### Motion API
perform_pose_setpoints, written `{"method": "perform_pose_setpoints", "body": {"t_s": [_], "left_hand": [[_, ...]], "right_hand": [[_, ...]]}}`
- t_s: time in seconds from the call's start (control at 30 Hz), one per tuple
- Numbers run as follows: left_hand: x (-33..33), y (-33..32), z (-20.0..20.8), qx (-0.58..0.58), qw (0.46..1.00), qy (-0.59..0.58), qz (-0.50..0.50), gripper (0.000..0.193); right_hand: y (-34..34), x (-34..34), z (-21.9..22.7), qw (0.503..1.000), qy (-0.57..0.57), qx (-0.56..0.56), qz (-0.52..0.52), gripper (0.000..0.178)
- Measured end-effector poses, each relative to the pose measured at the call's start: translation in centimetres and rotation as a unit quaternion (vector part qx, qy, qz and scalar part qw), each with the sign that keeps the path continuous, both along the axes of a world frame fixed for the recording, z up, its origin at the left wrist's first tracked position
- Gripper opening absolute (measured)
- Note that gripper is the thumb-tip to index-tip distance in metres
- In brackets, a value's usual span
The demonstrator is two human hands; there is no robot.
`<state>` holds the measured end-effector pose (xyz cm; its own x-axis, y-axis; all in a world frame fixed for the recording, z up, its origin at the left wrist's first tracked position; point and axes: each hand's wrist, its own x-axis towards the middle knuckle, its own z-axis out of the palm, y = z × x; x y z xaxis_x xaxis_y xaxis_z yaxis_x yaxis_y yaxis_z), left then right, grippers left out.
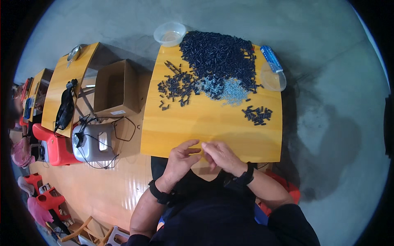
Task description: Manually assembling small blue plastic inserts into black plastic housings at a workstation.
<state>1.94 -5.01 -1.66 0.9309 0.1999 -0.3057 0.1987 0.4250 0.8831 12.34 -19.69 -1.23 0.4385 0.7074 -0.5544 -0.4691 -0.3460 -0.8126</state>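
Clearly, the yellow wood-grain table takes up the middle of the view, its edges bowed by the lens. Across its far side spreads a heap of small black tubular pieces, with tiny pale-blue pieces at its near edge. A looser black scatter lies left, beside dark snips, and a smaller black cluster lies right. A clear plastic bowl sits at the far left corner; a round clear container and a blue box are at the right edge.

Leftward stand a cardboard box, a second yellow table bearing a black bag-like item, a red stool and a grey stool draped with black cables. The floor is wood-toned there; a grey surface fills the right.

The left hand and right hand meet almost fingertip to fingertip over the table's near edge. Whether they touch, or pinch something tiny, I cannot tell. People in pink at the left rim are cut off and blurred, and the heap hides its lower layers.
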Motion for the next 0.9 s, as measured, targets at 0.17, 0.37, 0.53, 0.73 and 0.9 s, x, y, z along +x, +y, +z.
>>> {"method": "perform_pose_setpoints", "body": {"t_s": [0.17,0.37,0.53,0.73,0.9], "left_hand": [[-0.5,2.8,-3.1,0.085,0.983,0.145,0.073,0.024],[0.8,4.9,-4.7,0.094,0.968,0.121,0.200,0.014],[0.4,6.1,-7.4,0.112,0.962,0.114,0.221,0.013],[1.5,5.8,-6.7,0.108,0.965,0.110,0.211,0.010],[0.8,6.1,-7.5,0.140,0.957,0.117,0.227,0.008]], "right_hand": [[-3.1,6.0,-2.3,0.726,-0.642,-0.228,0.092,0.028],[-5.8,10.7,-2.6,0.647,-0.683,-0.320,0.112,0.031],[-5.5,11.5,-2.9,0.634,-0.655,-0.388,0.138,0.037],[-3.6,12.0,-4.1,0.614,-0.748,-0.229,0.106,0.029],[6.4,8.5,-2.7,0.693,-0.702,-0.076,0.149,0.022]]}}
